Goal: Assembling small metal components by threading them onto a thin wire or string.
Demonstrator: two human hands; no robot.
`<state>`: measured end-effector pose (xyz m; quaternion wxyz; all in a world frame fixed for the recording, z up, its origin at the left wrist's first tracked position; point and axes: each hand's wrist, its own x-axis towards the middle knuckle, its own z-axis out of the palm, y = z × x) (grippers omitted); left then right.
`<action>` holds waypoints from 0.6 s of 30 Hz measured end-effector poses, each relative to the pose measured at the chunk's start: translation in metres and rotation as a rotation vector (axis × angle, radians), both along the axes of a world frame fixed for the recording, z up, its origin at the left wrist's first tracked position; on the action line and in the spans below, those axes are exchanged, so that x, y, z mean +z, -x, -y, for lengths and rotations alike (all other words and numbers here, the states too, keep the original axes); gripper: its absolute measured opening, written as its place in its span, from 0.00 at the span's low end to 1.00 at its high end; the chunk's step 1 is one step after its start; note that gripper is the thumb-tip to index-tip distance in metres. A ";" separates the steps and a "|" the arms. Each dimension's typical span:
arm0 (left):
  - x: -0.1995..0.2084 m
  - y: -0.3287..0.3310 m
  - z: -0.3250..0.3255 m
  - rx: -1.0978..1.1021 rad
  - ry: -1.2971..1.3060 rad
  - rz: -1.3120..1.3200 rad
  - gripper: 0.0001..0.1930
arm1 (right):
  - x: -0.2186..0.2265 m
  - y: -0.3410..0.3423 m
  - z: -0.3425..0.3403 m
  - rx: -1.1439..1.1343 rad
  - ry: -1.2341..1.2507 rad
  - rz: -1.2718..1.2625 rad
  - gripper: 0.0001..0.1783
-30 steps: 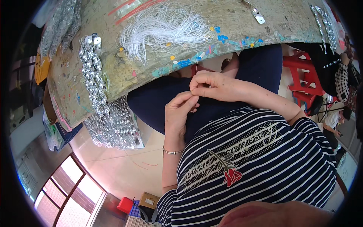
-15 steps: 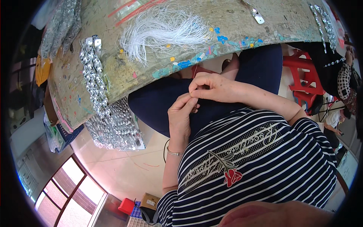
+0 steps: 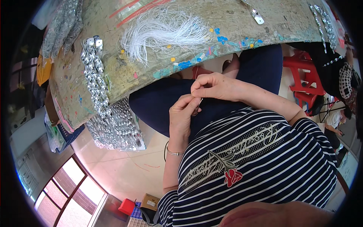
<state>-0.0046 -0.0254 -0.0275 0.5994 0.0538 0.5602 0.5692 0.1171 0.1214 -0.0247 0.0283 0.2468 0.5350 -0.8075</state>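
Above my dark-trousered lap, my left hand [image 3: 181, 113] and my right hand [image 3: 217, 87] meet at the fingertips, both pinched closed. A small, shiny, dark-edged piece [image 3: 197, 108] shows beside the left thumb; its kind is hard to make out. From the right fingers a thin thread [image 3: 197, 69] rises toward the table edge. The fingers cover whatever is at the pinch. On the table [image 3: 113, 81] in front lies a loose bundle of white threads [image 3: 166, 34]. Silver twisted strips [image 3: 92, 72] drape over its edge to the left.
More silver strips [image 3: 115, 128] hang below the table's left edge, and bagged ones [image 3: 64, 26] lie at the far left. A small metal tag [image 3: 257, 17] is on the table. A red stool [image 3: 302, 72] stands at right, near another person [image 3: 346, 79]. Boxes [image 3: 150, 202] sit behind.
Both hands have shifted very slightly to the right, still pinched together. The small shiny piece beside the left thumb shows more plainly now.
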 end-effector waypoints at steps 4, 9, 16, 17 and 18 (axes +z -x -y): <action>0.009 0.000 0.000 0.000 0.008 -0.093 0.07 | 0.010 -0.005 -0.008 0.017 -0.404 -0.010 0.11; 0.010 0.016 0.012 0.017 0.066 -0.235 0.05 | 0.028 -0.032 -0.038 -0.002 -0.854 -0.051 0.06; 0.000 0.023 0.028 -0.008 0.029 -0.407 0.05 | 0.051 -0.071 -0.070 -0.067 -1.137 0.019 0.03; -0.001 0.021 0.028 -0.021 0.011 -0.396 0.05 | 0.057 -0.073 -0.071 -0.094 -1.108 0.083 0.03; -0.002 0.019 0.025 -0.022 0.010 -0.397 0.05 | 0.060 -0.076 -0.072 -0.123 -1.078 0.147 0.03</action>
